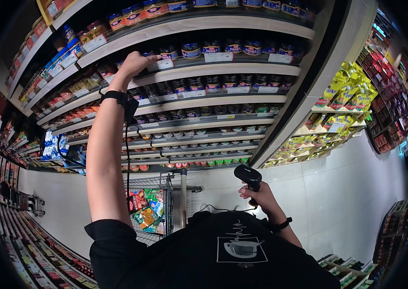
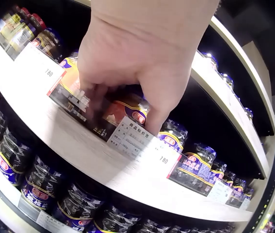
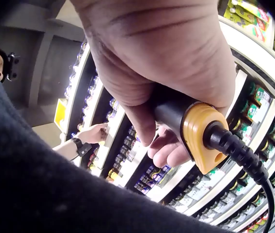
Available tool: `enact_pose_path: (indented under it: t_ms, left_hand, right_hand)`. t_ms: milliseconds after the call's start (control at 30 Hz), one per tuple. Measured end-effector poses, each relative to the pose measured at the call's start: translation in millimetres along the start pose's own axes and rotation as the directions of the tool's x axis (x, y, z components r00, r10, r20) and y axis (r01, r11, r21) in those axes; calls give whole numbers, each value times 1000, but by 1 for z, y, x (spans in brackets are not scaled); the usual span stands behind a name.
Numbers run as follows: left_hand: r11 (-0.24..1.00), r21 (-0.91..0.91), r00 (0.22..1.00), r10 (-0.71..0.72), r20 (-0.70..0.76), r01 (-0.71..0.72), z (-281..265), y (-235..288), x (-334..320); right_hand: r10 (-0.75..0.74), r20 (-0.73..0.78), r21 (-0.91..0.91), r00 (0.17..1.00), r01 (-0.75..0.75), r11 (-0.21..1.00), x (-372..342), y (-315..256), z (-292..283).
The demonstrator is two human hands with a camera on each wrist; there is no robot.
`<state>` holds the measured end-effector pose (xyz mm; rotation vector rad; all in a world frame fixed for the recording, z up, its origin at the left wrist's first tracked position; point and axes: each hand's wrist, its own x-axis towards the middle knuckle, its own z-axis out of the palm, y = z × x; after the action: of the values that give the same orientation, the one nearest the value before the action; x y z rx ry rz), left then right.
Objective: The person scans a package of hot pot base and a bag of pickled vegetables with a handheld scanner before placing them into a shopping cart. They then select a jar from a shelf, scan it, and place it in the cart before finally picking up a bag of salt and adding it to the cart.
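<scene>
My left hand (image 1: 134, 63) reaches into a shelf of glass jars at the upper middle of the head view. In the left wrist view its thumb and fingers curl down around an orange-labelled jar (image 2: 126, 108), just behind a paper price tag (image 2: 129, 137); the hand hides the jar's top. Dark jars with purple labels (image 2: 195, 162) stand beside it along the same shelf. Low on the other side, my right hand (image 1: 261, 195) grips a black handheld barcode scanner (image 1: 248, 176) by its handle. The handle's yellow end (image 3: 205, 141) and black cord (image 3: 241, 158) show in the right wrist view.
Below, a wire shopping cart (image 1: 169, 207) holds several colourful packets (image 1: 148, 212). More shelves of jars run under my left arm. Yellow bags (image 1: 346, 89) fill the rack at the right, and pale floor tiles (image 1: 319, 192) lie before it. A cable (image 1: 127, 159) hangs from my left wrist.
</scene>
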<state>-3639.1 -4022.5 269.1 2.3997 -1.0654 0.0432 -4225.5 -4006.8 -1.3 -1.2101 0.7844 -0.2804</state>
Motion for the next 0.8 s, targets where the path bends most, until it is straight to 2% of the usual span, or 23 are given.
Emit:
enact_pose_path:
  t_ms: [67, 167, 267, 400, 600, 700, 800]
  left_hand:
    - [1000, -25, 998, 16, -54, -17, 3, 2, -3]
    - [998, -4, 997, 55, -61, -55, 1, 4, -10]
    - [997, 30, 970, 76, -230, -71, 8, -4, -9]
    - [995, -72, 980, 56, -192, -71, -9, 16, -36]
    - [989, -19, 867, 117, -485, -144, 17, -9, -16]
    - [995, -86, 921, 8, -390, -45, 14, -6, -13]
    - [987, -158, 919, -42, -392, -22, 12, -2, -17]
  right_hand:
    - [2, 11, 10, 1000, -2, 1000, 1, -1, 0]
    - [-5, 18, 23, 1000, 5, 1000, 0, 0, -1]
    - [-4, 30, 19, 1000, 3, 1000, 2, 3, -4]
    - [4, 46, 15, 999, -5, 1000, 2, 6, -7]
    - [9, 65, 16, 998, -10, 1000, 6, 9, -10]
    - [2, 68, 28, 998, -4, 1000, 6, 10, -10]
    - [10, 61, 36, 998, -12, 999, 7, 12, -12]
